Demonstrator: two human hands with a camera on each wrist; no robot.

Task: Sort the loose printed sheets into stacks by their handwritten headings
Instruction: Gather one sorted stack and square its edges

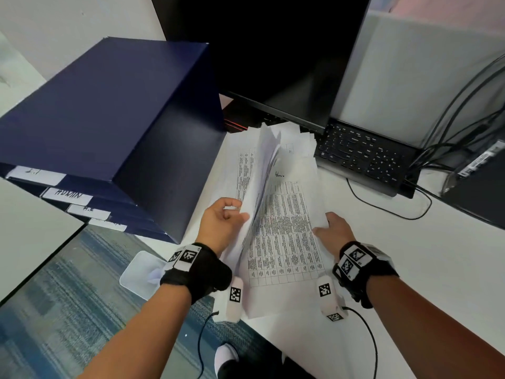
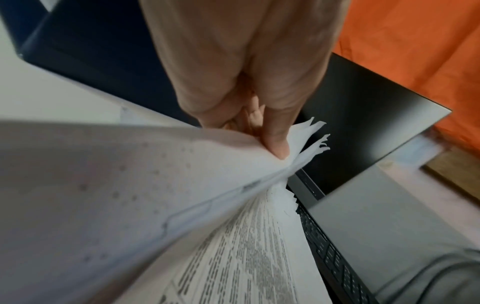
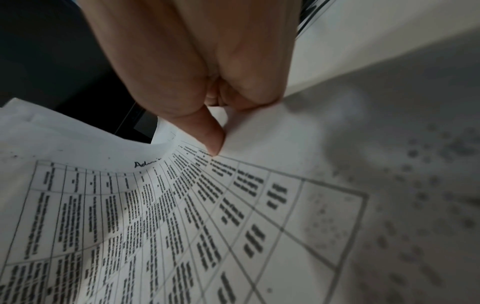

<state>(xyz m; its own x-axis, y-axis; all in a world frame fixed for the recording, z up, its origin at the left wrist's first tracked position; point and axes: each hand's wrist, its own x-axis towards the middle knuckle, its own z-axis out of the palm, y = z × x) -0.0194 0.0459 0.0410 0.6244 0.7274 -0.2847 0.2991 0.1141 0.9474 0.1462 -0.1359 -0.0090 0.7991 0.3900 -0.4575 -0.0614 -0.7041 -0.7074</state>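
A pile of printed sheets (image 1: 289, 236) with tables lies on the white desk (image 1: 426, 269), a handwritten heading (image 1: 279, 175) at the top of the exposed page. My left hand (image 1: 222, 222) holds a lifted bundle of sheets (image 1: 259, 184) upright by its left edge, thumb on top (image 2: 278, 144) and fingers behind the bundle (image 2: 130, 185). My right hand (image 1: 332, 228) pinches the right edge of the exposed sheet (image 3: 182, 216) between thumb (image 3: 213, 139) and fingers. The heading (image 3: 146, 163) reads roughly "Admin".
A stack of dark blue box files (image 1: 109, 127) with white labels (image 1: 67, 195) stands at the left. A black monitor (image 1: 273, 56), an open laptop (image 1: 366, 157) and cables (image 1: 464, 110) crowd the back and right. Carpet floor (image 1: 68, 310) lies below the desk edge.
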